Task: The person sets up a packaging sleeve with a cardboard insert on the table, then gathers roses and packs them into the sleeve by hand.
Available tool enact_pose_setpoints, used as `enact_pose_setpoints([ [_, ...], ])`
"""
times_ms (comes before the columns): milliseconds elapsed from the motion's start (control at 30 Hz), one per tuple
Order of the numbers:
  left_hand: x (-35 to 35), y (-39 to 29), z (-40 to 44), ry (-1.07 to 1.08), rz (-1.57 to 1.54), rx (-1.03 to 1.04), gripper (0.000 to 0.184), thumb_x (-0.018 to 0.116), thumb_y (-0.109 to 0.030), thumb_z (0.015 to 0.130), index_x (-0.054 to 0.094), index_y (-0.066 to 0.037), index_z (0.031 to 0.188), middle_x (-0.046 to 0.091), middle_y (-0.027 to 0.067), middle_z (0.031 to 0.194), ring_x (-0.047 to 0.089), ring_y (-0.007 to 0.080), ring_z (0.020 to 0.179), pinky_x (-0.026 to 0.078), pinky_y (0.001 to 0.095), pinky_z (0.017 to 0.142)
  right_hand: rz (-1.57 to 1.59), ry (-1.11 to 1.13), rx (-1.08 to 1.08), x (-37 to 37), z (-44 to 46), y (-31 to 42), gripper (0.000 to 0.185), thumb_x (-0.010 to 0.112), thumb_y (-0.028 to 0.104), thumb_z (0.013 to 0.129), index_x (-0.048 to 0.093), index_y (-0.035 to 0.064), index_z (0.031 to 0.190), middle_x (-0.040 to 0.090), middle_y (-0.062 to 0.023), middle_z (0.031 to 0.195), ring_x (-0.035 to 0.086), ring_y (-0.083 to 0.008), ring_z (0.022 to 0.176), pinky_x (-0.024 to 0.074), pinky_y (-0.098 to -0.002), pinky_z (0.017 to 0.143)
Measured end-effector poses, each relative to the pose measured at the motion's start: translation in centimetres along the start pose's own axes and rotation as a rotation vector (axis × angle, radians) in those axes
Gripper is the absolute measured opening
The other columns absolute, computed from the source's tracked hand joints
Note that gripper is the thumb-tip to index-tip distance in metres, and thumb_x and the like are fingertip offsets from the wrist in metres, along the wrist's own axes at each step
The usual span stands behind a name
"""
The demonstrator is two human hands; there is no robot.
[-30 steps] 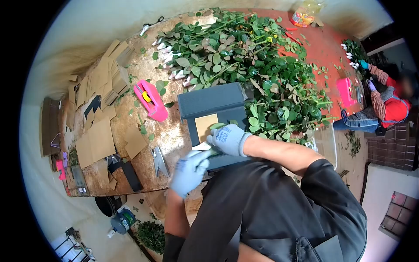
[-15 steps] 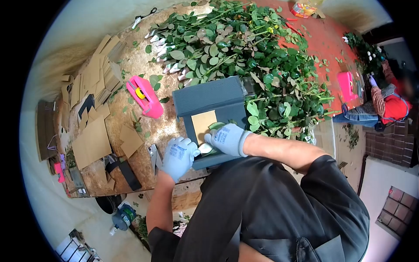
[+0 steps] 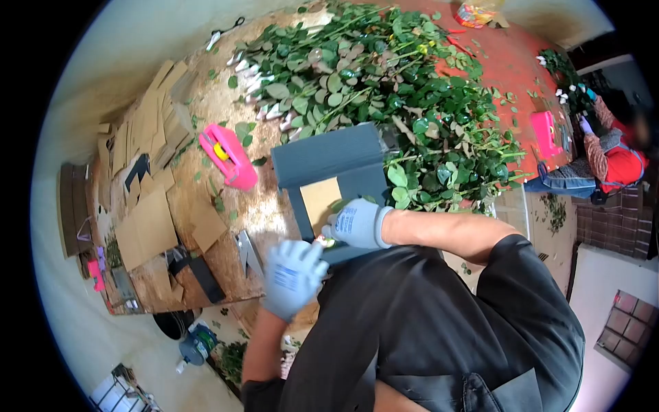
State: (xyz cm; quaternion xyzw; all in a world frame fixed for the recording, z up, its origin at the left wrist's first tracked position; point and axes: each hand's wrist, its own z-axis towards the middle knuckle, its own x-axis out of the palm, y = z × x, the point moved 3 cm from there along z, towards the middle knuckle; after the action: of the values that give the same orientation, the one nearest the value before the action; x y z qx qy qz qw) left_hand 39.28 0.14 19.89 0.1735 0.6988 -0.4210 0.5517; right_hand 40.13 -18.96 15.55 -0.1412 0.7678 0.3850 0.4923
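My right hand [image 3: 360,223], in a light blue-grey glove, is closed over the lower part of an opened dark grey cardboard box [image 3: 329,156]. Below its fingertips shows a small pale-and-green rose head [image 3: 325,241]; the hand covers the rest of the rose. A tan cardboard piece [image 3: 320,200] lies inside the box, beside that hand. My left hand [image 3: 295,278], gloved alike, is at the box's lower left corner, its fingertips close to the rose head. Motion smears its fingers, and whether they pinch anything is unclear.
Leafy rose stems [image 3: 371,82], several with white-wrapped heads, cover the far table. Left of the box are a pink tape dispenser [image 3: 230,158], a metal piece [image 3: 248,253] and cardboard sheets [image 3: 147,230]. A co-worker in red [image 3: 621,165] works at far right.
My left hand has moved down and slightly right, towards my body. My right hand stays over the box, and less of the white rose head shows below it.
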Motion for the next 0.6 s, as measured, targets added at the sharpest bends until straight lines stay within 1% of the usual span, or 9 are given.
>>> enact_pose_setpoints([
  [33, 1.3, -1.1, 0.1, -0.03, 0.007, 0.031, 0.038, 0.068, -0.029, 0.086, 0.068, -0.007, 0.117, 0.062, 0.0074, 0.106, 0.056, 0.0282, 0.1, 0.043, 0.0456, 0.085, 0.03, -0.021, 0.004, -0.1, 0.0, 0.0, 0.02, 0.054, 0.017, 0.094, 0.069, 0.0114, 0.107, 0.071, -0.0118, 0.097, 0.071, -0.0328, 0.092, 0.0557, -0.0438, 0.077],
  [100, 3.5, -1.7, 0.6, -0.094, 0.021, 0.025, 0.033, 0.067, -0.027, 0.086, 0.068, -0.008, 0.113, 0.061, 0.0064, 0.109, 0.056, 0.0286, 0.103, 0.043, 0.0455, 0.085, 0.054, -0.041, 0.027, 1.1, 0.2, -0.6, 0.017, 0.056, 0.019, 0.093, 0.068, 0.0111, 0.101, 0.071, -0.0119, 0.096, 0.071, -0.0335, 0.09, 0.0559, -0.0446, 0.076],
  [167, 5.0, -1.6, 0.5, -0.138, 0.065, 0.016, 0.031, 0.066, -0.026, 0.087, 0.068, -0.009, 0.112, 0.061, 0.0061, 0.109, 0.056, 0.0287, 0.102, 0.043, 0.0454, 0.085, 0.084, -0.093, 0.026, 1.5, 0.1, -0.9, 0.015, 0.058, 0.019, 0.091, 0.068, 0.0103, 0.099, 0.071, -0.0119, 0.095, 0.071, -0.0346, 0.09, 0.0557, -0.0451, 0.077],
  [267, 6.3, -1.3, 0.4, -0.203, 0.11, -0.005, 0.027, 0.065, -0.025, 0.087, 0.069, -0.011, 0.11, 0.061, 0.0058, 0.109, 0.057, 0.0283, 0.102, 0.043, 0.0451, 0.085, 0.126, 0.016, 0.041, 1.0, 0.3, -1.2, 0.019, 0.061, 0.019, 0.088, 0.07, 0.0091, 0.101, 0.072, -0.0122, 0.094, 0.071, -0.0355, 0.089, 0.0554, -0.0457, 0.077],
  [300, 6.6, -1.1, 0.3, -0.224, 0.113, -0.01, 0.026, 0.065, -0.024, 0.087, 0.069, -0.011, 0.109, 0.062, 0.0057, 0.109, 0.057, 0.0278, 0.102, 0.043, 0.045, 0.085, 0.146, 0.144, -0.016, -0.1, 0.8, -1.8, 0.021, 0.062, 0.021, 0.087, 0.071, 0.0095, 0.102, 0.072, -0.0141, 0.097, 0.07, -0.0363, 0.09, 0.0551, -0.0456, 0.078],
  [367, 7.1, -0.9, 0.2, -0.257, 0.104, 0.014, 0.027, 0.065, -0.023, 0.087, 0.069, -0.011, 0.11, 0.062, 0.0052, 0.11, 0.057, 0.0275, 0.102, 0.044, 0.0444, 0.084, 0.223, 0.181, -0.057, -7.1, 2.1, -2.6, 0.028, 0.063, 0.023, 0.089, 0.068, 0.0088, 0.113, 0.07, -0.0155, 0.106, 0.069, -0.0345, 0.097, 0.0543, -0.0449, 0.083],
  [433, 7.2, -0.8, 0.1, -0.265, 0.079, 0.003, 0.027, 0.065, -0.022, 0.086, 0.069, -0.011, 0.111, 0.063, 0.0044, 0.111, 0.057, 0.0269, 0.102, 0.044, 0.0437, 0.083, 0.361, -0.211, -0.044, -10.8, 4.6, -6.6, 0.028, 0.063, 0.024, 0.09, 0.068, 0.0089, 0.113, 0.069, -0.0179, 0.104, 0.068, -0.036, 0.099, 0.0538, -0.0457, 0.084],
  [500, 7.5, -0.9, 0.0, -0.267, 0.099, 0.01, 0.029, 0.066, -0.019, 0.085, 0.07, -0.013, 0.114, 0.063, 0.0033, 0.111, 0.057, 0.0259, 0.101, 0.044, 0.0426, 0.083, 0.246, -0.461, 0.165, -15.0, 7.0, -11.6, 0.03, 0.063, 0.026, 0.09, 0.067, 0.0079, 0.114, 0.069, -0.0191, 0.106, 0.067, -0.0373, 0.1, 0.053, -0.0475, 0.085],
  [600, 7.2, -0.8, 0.1, -0.223, 0.138, -0.021, 0.031, 0.065, -0.013, 0.084, 0.069, -0.015, 0.115, 0.062, 0.0011, 0.108, 0.058, 0.0242, 0.098, 0.043, 0.0413, 0.08, 0.074, -0.535, 0.443, -16.0, 11.0, -22.2, 0.044, 0.067, 0.032, 0.086, 0.062, 0.006, 0.121, 0.065, -0.0208, 0.121, 0.063, -0.0391, 0.113, 0.0514, -0.047, 0.094],
])
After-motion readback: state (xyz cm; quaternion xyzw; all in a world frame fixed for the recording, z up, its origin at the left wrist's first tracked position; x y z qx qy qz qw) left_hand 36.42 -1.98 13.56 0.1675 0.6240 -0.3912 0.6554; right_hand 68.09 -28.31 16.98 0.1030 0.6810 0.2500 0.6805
